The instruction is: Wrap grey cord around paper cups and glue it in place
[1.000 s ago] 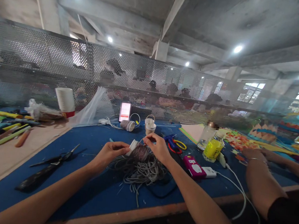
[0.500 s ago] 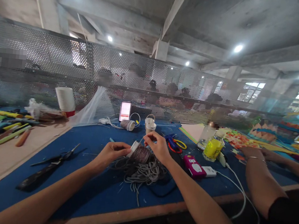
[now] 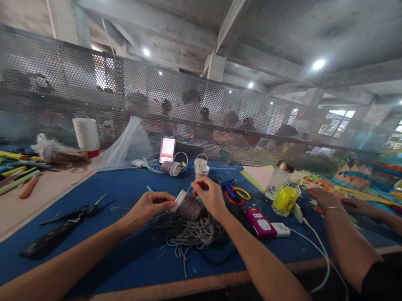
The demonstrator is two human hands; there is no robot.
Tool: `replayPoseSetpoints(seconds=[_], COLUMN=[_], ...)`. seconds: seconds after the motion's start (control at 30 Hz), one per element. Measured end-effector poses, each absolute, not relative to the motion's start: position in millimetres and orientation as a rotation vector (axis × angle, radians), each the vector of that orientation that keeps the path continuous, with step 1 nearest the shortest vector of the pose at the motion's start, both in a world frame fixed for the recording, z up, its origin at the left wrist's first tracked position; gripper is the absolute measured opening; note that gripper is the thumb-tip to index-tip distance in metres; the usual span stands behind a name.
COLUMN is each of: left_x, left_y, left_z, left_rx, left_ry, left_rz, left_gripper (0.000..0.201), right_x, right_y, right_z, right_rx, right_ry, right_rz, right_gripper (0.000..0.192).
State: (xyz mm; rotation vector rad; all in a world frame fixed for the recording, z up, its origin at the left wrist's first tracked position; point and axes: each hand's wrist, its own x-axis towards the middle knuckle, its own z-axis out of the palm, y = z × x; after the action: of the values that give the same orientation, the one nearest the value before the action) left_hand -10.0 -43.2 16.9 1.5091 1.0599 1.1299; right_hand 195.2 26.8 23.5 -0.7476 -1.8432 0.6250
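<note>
My left hand grips the rim of a white paper cup lying on its side, thumb and fingers closed on the edge. Grey-brown cord is wound around the cup's body. Above the cup, my right hand pinches a strand of cord between closed fingertips. Beneath the cup lies a loose heap of grey cord on the blue tabletop. Behind my hands stands a small cup with a looped handle, beside another cord-wrapped cup on its side.
Black-handled pliers or shears lie at left, near several tools and stacked paper cups. Scissors, a magenta box, a charger with cable and a yellow-labelled jar sit right. A co-worker's hands handle paper pieces.
My hands and the wrapped cup stay almost in place; my right fingertips have shifted slightly. The co-worker's arm at right has moved a little to the left.
</note>
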Motion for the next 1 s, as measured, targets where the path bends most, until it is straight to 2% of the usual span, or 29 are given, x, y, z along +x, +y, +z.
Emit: replayPoseSetpoints(seconds=[1.0], left_x=[-10.8], left_y=[-42.2], left_z=[15.4], left_rx=[1.575], left_ry=[1.058], left_rz=[1.156], left_gripper=[0.022], right_x=[196.4], right_y=[29.8], right_z=[19.0], right_rx=[-0.829], right_ry=[-1.882], right_rz=[0.547], right_gripper=[0.026])
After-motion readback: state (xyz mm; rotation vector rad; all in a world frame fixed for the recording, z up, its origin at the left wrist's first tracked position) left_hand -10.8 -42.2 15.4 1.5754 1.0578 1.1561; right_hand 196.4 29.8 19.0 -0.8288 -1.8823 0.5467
